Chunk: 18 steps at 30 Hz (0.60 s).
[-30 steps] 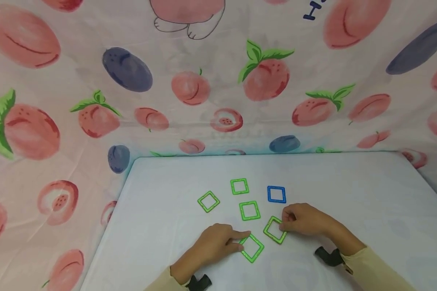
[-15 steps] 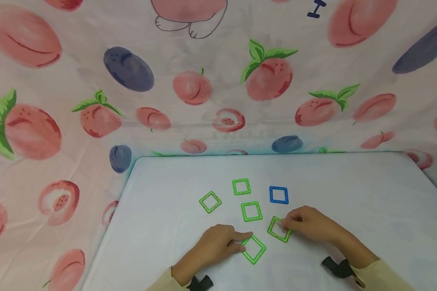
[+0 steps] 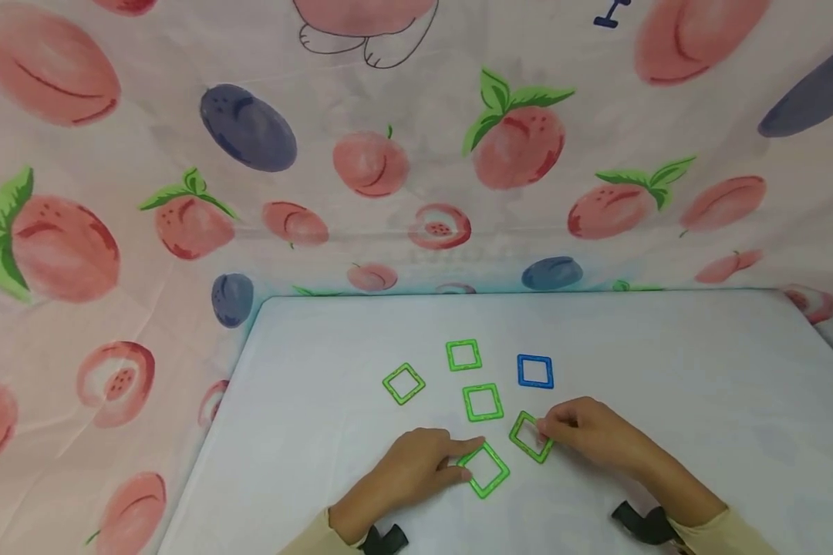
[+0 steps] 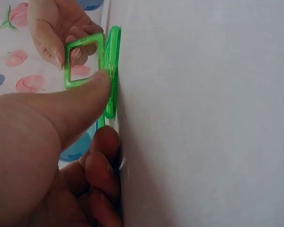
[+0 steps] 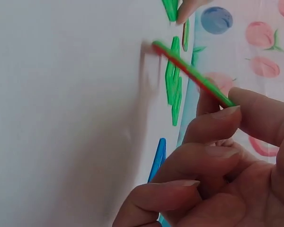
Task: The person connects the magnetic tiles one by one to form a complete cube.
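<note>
My left hand (image 3: pixel 416 464) pinches the left corner of a green square frame (image 3: pixel 496 482) between index finger and thumb, low on the white table. In the left wrist view, that frame (image 4: pixel 113 71) appears edge-on against the tabletop. Between its thumb and fingers, my right hand (image 3: pixel 593 432) grips a second green square frame (image 3: pixel 527 452) by its right side. The right wrist view shows this frame (image 5: pixel 194 74) tilted and raised above the table, casting a shadow, with a reddish tint along its lower edge. A small gap separates the two held frames.
Beyond my hands lie three more green square frames: one left (image 3: pixel 392 391), one at the back (image 3: pixel 465 368), one in the middle (image 3: pixel 483 418). A blue square frame (image 3: pixel 535 385) lies to their right. A fruit-patterned cloth (image 3: pixel 368 100) hangs behind the white table (image 3: pixel 284 432).
My right hand has shifted slightly right and nearer to me, its grip on the green frame kept. The left-hand frame has moved slightly away from me since half a second ago. The head view drifted a little.
</note>
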Tool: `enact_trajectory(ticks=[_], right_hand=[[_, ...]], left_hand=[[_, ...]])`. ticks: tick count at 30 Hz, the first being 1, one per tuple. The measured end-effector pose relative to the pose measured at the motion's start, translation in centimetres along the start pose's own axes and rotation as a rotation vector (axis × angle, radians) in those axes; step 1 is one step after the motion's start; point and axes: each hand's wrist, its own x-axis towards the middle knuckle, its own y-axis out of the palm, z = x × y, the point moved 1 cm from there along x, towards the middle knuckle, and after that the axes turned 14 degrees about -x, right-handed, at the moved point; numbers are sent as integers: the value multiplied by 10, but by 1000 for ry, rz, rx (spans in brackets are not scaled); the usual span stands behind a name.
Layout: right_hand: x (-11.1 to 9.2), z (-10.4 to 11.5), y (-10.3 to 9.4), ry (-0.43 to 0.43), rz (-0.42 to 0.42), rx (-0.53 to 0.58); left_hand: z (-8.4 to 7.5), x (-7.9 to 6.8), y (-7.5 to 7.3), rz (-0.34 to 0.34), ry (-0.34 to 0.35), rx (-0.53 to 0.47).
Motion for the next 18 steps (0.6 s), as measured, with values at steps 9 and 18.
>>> enact_trajectory(ticks=[9, 18], right_hand=[[-2, 2, 6, -27, 21, 38], [1, 8, 12, -91, -5, 22]], left_hand=[[-2, 0, -2, -11, -16, -40], [0, 2, 0, -23, -9, -80]])
